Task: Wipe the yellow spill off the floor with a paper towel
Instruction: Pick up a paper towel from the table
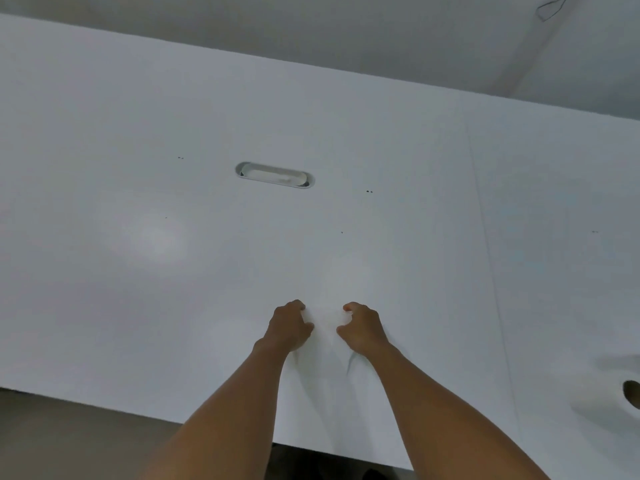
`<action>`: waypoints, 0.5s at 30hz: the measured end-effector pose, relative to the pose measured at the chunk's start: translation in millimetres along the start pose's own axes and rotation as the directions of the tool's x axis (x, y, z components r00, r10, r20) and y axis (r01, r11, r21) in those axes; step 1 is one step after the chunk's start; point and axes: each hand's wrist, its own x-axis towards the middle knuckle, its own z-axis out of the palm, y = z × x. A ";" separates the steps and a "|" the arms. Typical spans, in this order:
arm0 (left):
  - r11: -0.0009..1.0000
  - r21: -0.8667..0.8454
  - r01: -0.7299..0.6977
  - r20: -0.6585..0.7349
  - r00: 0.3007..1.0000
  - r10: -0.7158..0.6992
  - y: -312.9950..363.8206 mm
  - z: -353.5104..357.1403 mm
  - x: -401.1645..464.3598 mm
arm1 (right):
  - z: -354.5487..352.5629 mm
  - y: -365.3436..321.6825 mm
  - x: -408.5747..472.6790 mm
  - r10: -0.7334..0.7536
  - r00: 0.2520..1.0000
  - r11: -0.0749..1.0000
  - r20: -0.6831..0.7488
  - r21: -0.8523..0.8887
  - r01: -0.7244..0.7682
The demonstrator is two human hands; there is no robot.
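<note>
Head view showed a paper towel (325,341), white and hard to tell from the white desk (173,271) beneath it, lying near the six o'clock edge between both hands. The left hand (289,325) pinched its crumpled edge at nine o'clock, the right hand (363,327) at three o'clock, fingers curled into it. An oval cable slot (275,174) sat toward twelve o'clock. A paper towel roll (613,396) lay at four o'clock. Brownish floor (69,438) showed at seven o'clock, a grey wall (311,26) beyond.
</note>
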 end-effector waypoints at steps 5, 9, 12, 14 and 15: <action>0.999 0.034 -0.030 0.016 0.999 0.029 0.0 2.4 -7.3 | -10.4 6.5 -5.0 -0.043 0.998 0.997 0.053 -0.058 0.046; 0.993 0.074 -0.097 -0.016 0.995 0.098 9.8 -5.6 -23.1 | -25.1 5.2 -8.2 -0.123 0.989 0.989 0.077 -0.070 0.128; 0.995 -0.024 -0.095 -0.034 0.995 0.094 12.5 -12.4 -36.4 | -38.4 -3.4 -12.1 -0.189 0.977 0.981 0.099 -0.034 0.193; 0.990 -0.109 -0.085 -0.072 0.994 0.078 12.4 -17.1 -43.4 | -44.7 -10.9 -12.4 -0.232 0.965 0.972 0.119 0.002 0.234; 0.985 -0.157 -0.077 -0.103 0.993 0.061 10.4 -19.3 -50.1 | -46.6 -15.7 -14.3 -0.261 0.956 0.965 0.134 0.005 0.262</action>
